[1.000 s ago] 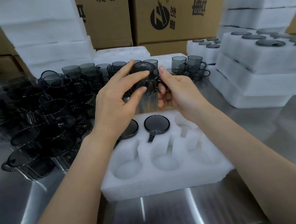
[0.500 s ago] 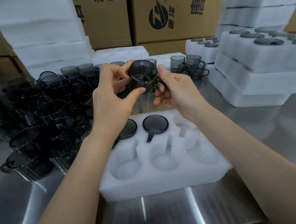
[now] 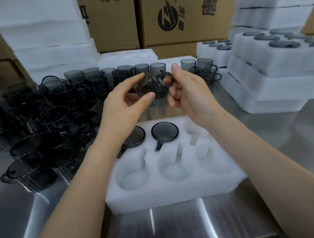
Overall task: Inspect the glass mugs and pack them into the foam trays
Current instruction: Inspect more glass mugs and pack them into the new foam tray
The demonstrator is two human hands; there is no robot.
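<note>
Centre of frame, just above the middle: one smoked-glass mug (image 3: 152, 83) is held up between both hands, over the far edge of the foam tray (image 3: 174, 194). The mug is blurred and looks tilted, with its handle toward the right side of the frame. The left hand (image 3: 123, 109) pinches the mug's body, forefinger over the top and thumb curled under it; its other fingers are hidden behind the palm. The right hand (image 3: 189, 95) grips the handle side, thumb pointing up and fingers curled in behind the glass. The tray lies on the steel table (image 3: 290, 139) in the lower centre. In its far row sit two packed mugs (image 3: 164, 131), dark round faces up, handles in slots pointing toward the bottom of the frame; the left one is partly covered by the left wrist. The other four pockets show bare white foam. At left of frame is a crowded heap of loose mugs (image 3: 43, 124), with a row of upright mugs (image 3: 124, 70) behind the hands. At right of frame are stacked foam trays (image 3: 269, 87), the top one filled. Cardboard boxes (image 3: 174, 17) run across the top, and plain foam blocks (image 3: 42, 33) are piled at upper left.
</note>
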